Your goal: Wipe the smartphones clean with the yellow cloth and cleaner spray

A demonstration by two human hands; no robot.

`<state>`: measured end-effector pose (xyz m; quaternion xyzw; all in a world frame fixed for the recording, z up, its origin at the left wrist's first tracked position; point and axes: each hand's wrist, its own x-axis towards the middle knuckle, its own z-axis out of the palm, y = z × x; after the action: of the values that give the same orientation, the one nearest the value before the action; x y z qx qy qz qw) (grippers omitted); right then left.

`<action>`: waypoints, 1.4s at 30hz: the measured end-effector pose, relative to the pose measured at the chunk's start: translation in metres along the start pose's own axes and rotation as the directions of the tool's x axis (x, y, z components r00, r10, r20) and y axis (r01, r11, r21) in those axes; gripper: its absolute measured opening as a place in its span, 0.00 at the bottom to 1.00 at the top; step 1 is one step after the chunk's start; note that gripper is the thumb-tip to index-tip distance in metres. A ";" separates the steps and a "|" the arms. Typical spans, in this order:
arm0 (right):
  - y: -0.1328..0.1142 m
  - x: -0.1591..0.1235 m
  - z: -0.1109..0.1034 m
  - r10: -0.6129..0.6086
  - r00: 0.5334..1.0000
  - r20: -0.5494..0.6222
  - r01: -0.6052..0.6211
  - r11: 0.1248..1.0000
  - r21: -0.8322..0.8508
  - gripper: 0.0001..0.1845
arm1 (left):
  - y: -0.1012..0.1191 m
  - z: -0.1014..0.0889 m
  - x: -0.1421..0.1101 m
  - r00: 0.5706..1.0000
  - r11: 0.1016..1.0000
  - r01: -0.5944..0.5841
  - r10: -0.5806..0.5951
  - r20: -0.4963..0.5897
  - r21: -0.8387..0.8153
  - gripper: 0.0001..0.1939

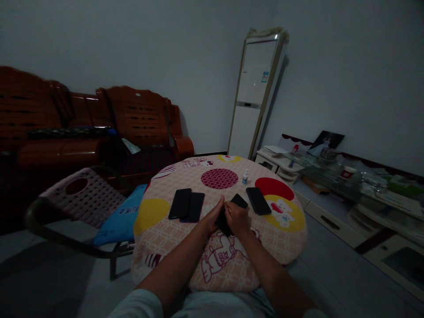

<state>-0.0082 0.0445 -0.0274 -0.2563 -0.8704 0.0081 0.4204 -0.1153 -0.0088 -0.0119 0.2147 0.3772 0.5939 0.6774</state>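
My left hand [214, 217] grips the left edge of a dark smartphone [224, 224], thumb pointing up along it. The phone lies slanted just over the table's near half. Across its middle, my right hand [237, 217] is closed with fingers bent down onto the screen. A small yellowish bit shows at those fingertips, too small to name. To the left, a black smartphone [179, 203] partly overlaps another dark smartphone [195, 207]. On the right rests one more black smartphone [258, 201]. Beyond it stands a small white bottle [245, 177] with a blue label.
A patterned cloth [188, 176] covers the round table. At left are a woven chair [89, 194] with a blue bag [124, 216] and wooden seats [139, 115]. A tall air conditioner [253, 88] stands behind; a low cabinet [334, 221] with clutter runs along the right.
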 end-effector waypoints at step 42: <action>-0.010 -0.010 0.001 -0.134 0.988 0.071 0.126 0.986 0.106 0.15 | 0.011 -0.017 0.010 0.936 0.938 -0.293 0.242 -0.255 -0.184 0.15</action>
<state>-0.0085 0.0312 -0.0328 -0.1768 -0.8994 0.0349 0.3984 -0.1357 0.0009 -0.0171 0.1187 0.3517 0.7396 0.5614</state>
